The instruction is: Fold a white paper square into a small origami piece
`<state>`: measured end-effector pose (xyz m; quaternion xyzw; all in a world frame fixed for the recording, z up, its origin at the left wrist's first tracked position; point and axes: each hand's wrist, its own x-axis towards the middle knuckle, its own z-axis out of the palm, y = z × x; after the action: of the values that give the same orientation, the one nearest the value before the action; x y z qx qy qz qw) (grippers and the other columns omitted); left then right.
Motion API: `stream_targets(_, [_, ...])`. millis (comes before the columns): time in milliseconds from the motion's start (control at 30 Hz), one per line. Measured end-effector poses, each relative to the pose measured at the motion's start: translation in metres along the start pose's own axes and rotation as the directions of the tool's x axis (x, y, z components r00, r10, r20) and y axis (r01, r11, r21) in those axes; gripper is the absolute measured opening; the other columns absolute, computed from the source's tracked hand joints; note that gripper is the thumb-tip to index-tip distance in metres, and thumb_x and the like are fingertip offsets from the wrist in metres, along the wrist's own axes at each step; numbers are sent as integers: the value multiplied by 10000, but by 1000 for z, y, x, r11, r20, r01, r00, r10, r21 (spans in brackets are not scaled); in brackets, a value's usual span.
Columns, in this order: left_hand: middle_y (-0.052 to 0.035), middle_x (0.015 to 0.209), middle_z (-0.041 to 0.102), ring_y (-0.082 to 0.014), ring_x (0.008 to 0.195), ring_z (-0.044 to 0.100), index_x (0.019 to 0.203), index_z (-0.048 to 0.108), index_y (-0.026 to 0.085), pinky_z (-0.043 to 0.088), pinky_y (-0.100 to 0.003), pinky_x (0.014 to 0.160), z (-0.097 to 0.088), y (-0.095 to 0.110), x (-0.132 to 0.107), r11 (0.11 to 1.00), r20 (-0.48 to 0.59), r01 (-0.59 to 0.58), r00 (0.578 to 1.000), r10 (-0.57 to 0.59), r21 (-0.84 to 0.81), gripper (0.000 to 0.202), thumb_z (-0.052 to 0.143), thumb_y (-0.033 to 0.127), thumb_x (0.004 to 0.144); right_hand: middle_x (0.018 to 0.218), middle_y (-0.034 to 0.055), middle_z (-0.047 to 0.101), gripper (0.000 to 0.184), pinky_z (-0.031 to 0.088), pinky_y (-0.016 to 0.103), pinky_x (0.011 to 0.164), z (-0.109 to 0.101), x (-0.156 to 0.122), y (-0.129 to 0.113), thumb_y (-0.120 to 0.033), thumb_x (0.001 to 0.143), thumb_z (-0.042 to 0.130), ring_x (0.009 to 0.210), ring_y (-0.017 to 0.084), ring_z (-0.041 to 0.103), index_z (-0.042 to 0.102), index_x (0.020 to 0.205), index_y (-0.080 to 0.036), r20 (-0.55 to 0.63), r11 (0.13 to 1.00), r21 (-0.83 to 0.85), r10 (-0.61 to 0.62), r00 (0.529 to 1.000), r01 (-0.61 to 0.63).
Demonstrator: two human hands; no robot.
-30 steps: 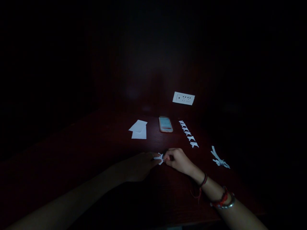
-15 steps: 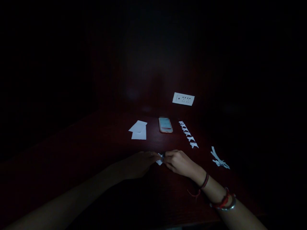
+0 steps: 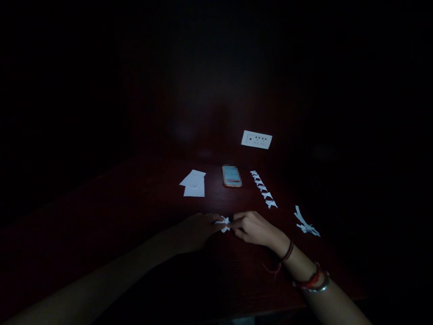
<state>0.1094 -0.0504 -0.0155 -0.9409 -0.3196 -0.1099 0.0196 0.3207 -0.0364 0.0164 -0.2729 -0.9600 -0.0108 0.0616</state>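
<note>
A small folded white paper piece (image 3: 226, 220), shaped with pointed tips like a star, lies on the dark red table between my hands. My left hand (image 3: 198, 230) grips its left side with thumb and fingers closed on it. On the other side my right hand (image 3: 255, 228) is curled, its index fingertip pressed on the paper's middle and right edge. Part of the paper is hidden under the fingers. Several similar folded paper stars (image 3: 262, 187) stand in a row beyond my right hand. Loose white paper strips (image 3: 306, 227) lie in a pile to the right.
Two overlapping white paper sheets (image 3: 194, 183) lie at the back left. A phone (image 3: 232, 176) with a lit, blurred screen rests at the back middle. A white socket panel (image 3: 256, 140) is on the wall behind the dark red table (image 3: 135, 194). The surroundings are very dark.
My right fingers have shifted slightly on the folded paper, and more of its pointed tips now show. My left hand stays nearly in place. The view has moved slightly.
</note>
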Motion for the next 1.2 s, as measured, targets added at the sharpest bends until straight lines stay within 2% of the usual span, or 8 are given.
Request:
stream_targets(167, [-29,1222,374,-197,1046,401,1182,332,268,341,-327,809,-3,-1,2,1000,17,-2,1000,1,15,469,375,76,756,759,18,564,184,331,219,631,-4,0,-1,-169,744,428,687,115,503,592,828,-171,42,994,-111,-17,999,21])
stream_targets(267, [-32,1213,378,-192,1034,409,1176,341,262,340,-323,812,-4,1,1,1000,29,4,1000,-4,30,483,382,60,739,753,14,567,177,330,220,630,-6,-1,0,-174,739,430,687,115,505,597,799,-169,48,993,-120,-17,999,22])
stream_targets(400, [-51,1182,401,-196,1039,399,1172,347,235,334,-328,827,-3,6,-1,998,9,13,1000,-13,55,487,372,38,728,793,15,569,211,336,213,645,-7,-4,6,-177,755,409,709,112,508,603,839,-181,8,996,-80,29,1000,-28])
stream_targets(533, [-95,1177,382,-216,1058,374,1140,384,174,317,-348,860,-3,10,-3,998,-30,30,999,-28,50,478,376,9,692,846,25,561,273,343,202,658,-9,-5,11,-159,775,376,729,105,504,567,968,-187,-66,996,-5,91,994,-92])
stream_targets(733, [-66,1259,270,-205,1132,292,1166,350,212,315,-326,891,0,7,-3,996,-88,11,996,-18,-88,545,384,-2,666,798,11,545,338,334,193,623,-4,-1,10,-153,774,399,666,91,487,498,1083,-244,-10,999,52,-6,1000,7])
stream_targets(833, [-50,1248,322,-188,1122,316,1198,309,208,285,-333,922,4,1,-3,992,-73,-44,997,36,-117,563,378,2,679,798,9,542,330,329,197,628,-1,0,10,-153,778,393,680,94,484,506,1069,-257,15,999,35,-40,999,40])
stream_targets(1033, [-52,1253,346,-189,1137,310,1220,279,198,281,-341,923,10,-12,-5,990,-61,-81,995,74,-120,580,410,19,684,787,14,544,304,322,201,618,-2,1,9,-166,782,384,675,98,481,529,1040,-236,45,999,-23,-48,998,49])
stream_targets(1200, [-59,1254,346,-186,1138,311,1208,299,192,276,-334,918,7,-12,-4,990,-34,-128,991,127,-50,541,377,7,706,790,9,550,313,319,198,613,-1,2,10,-164,780,386,670,95,486,516,1052,-246,51,998,-36,-55,997,57])
